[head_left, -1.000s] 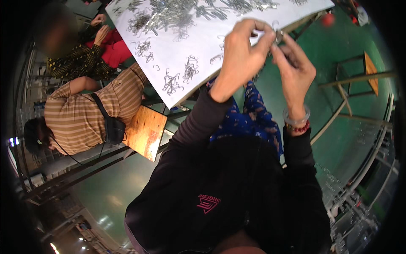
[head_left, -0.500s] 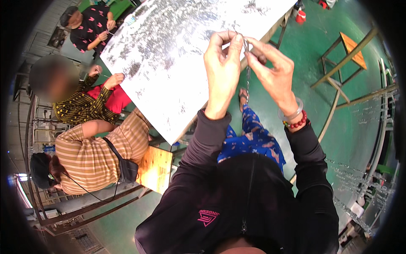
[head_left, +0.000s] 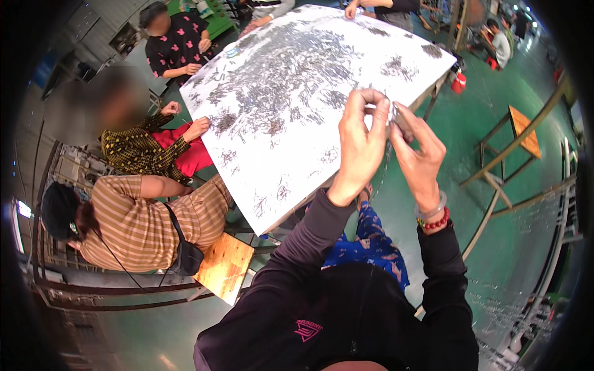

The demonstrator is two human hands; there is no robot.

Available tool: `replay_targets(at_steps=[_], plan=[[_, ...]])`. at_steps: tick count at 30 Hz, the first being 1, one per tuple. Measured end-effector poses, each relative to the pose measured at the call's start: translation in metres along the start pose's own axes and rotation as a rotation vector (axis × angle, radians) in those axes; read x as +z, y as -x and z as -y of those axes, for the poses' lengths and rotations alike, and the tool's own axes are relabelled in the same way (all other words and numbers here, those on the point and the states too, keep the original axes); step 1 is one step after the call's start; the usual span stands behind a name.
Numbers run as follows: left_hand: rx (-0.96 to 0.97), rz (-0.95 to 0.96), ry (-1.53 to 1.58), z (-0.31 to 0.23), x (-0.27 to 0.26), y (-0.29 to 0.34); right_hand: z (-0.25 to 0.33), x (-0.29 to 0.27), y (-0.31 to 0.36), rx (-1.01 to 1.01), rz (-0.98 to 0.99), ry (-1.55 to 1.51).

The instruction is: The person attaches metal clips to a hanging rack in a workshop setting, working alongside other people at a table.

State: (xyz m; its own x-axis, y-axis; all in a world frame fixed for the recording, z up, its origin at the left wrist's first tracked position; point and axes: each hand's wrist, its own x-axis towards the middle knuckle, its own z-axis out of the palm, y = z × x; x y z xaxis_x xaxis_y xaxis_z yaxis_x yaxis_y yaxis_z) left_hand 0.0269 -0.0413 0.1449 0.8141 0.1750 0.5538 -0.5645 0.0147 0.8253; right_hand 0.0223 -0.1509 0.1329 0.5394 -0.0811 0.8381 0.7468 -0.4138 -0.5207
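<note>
Both my hands are raised in front of me, near the table's right-hand edge, with fingertips almost meeting. My left hand (head_left: 364,145) is pinched, thumb against bent forefinger; what sits in its tips is too small to make out. My right hand (head_left: 422,154) pinches the upper end of a thin metal chain (head_left: 388,154), which hangs down between my two wrists. A clear bangle and a red bead bracelet (head_left: 436,224) are on my right wrist. The white tabletop (head_left: 247,176) carries a wide spread of small dark metal pieces (head_left: 291,68).
Along the table's left side, co-workers handle small pieces; one in stripes (head_left: 133,216) sits near a wooden stool (head_left: 226,263). More people are at the far edge. On the right stand another stool (head_left: 523,131) and metal rails (head_left: 489,229). A red container (head_left: 458,83) is beyond the table.
The view has tilted up, showing more of the table's far end and people there. My hands appear lower and further right, still pinched together at the chain's top.
</note>
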Motion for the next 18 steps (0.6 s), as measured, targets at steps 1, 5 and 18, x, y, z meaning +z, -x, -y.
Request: replay_targets(at_steps=[1,5,18], plan=[[-0.007,0.011,0.015,-0.002,0.001,0.002,-0.003,-0.001,0.003,0.019,-0.003,-0.023],[0.063,0.023,-0.043,0.000,0.008,0.002,-0.004,-0.002,0.003,0.031,-0.038,-0.042],[0.114,0.109,0.357,-0.042,0.037,-0.005,0.028,-0.022,-0.014,-0.210,-0.120,0.120]])
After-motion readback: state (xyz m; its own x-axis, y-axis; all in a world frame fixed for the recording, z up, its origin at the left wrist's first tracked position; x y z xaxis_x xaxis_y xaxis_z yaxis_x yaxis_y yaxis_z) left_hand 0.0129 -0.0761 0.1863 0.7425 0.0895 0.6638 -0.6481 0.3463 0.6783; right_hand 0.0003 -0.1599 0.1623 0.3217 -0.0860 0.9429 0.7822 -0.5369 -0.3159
